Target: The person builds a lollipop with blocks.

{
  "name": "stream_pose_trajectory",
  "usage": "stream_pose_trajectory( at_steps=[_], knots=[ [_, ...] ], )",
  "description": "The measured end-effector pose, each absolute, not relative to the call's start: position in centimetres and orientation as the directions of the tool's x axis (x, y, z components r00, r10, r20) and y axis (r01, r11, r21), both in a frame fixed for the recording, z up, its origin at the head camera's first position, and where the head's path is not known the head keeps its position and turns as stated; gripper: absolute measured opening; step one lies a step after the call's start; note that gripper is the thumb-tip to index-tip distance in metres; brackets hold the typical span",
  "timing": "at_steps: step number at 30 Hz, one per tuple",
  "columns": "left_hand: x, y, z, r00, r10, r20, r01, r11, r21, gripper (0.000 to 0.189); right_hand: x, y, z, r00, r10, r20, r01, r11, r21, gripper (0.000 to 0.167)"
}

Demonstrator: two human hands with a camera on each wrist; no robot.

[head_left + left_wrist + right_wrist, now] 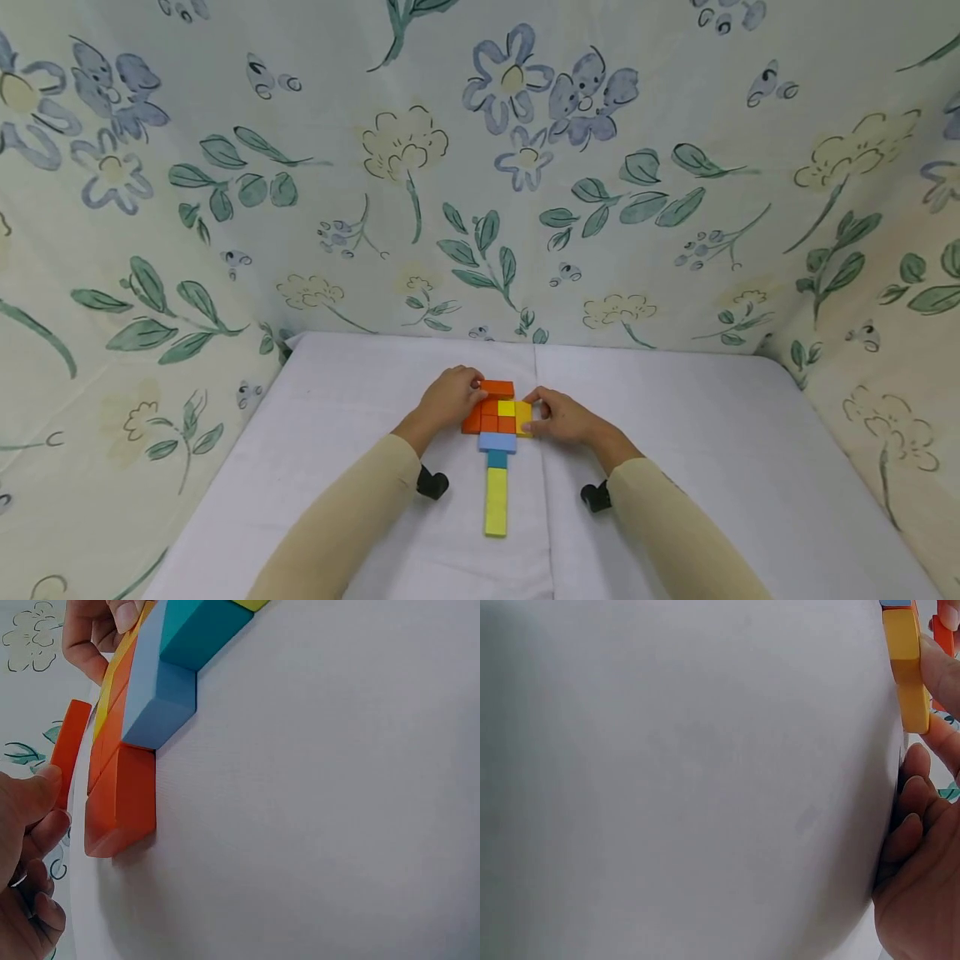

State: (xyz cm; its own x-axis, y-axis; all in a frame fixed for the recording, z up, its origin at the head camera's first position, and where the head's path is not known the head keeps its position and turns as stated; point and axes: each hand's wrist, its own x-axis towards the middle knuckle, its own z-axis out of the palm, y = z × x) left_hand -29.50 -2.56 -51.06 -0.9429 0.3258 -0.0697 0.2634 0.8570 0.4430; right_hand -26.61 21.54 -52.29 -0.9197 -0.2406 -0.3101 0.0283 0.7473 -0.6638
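My left hand (452, 395) holds a long orange-red block (498, 388) at the far end of a flat pattern of coloured blocks. In the left wrist view, thumb and fingers pinch this orange-red block (72, 741) by one end. My right hand (567, 419) pinches a yellow-orange block (524, 419) at the pattern's right side, its thumb and forefinger on opposite ends. Between the hands lie orange blocks (489, 422) and a small yellow block (507, 408). Nearer me, a light blue block (497, 442), a teal block (497, 459) and a yellow strip (496, 502) run in line.
The blocks lie on a white cloth-covered table (645, 400) with a crease running lengthwise near its middle. A floral curtain (465, 208) hangs behind the table and along both sides. Black wrist devices (432, 483) show below both forearms.
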Motion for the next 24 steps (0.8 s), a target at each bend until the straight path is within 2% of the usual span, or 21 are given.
stream_pose_trajectory(
  at_steps=[9,24],
  knots=[
    [-29.98,-1.63,-50.78,-0.945,0.293,-0.145,0.205,0.876,0.436,0.038,-26.47,21.54,-52.08,-0.917,-0.257,-0.306,0.011,0.749,-0.662,0.045],
    [-30.14,-1.87,-51.35,-0.943,0.290,-0.160,0.174,0.845,0.505,0.027,-26.38,21.40,-52.19,-0.921,-0.245,-0.304,0.026,0.739,-0.674,0.044]
  ],
)
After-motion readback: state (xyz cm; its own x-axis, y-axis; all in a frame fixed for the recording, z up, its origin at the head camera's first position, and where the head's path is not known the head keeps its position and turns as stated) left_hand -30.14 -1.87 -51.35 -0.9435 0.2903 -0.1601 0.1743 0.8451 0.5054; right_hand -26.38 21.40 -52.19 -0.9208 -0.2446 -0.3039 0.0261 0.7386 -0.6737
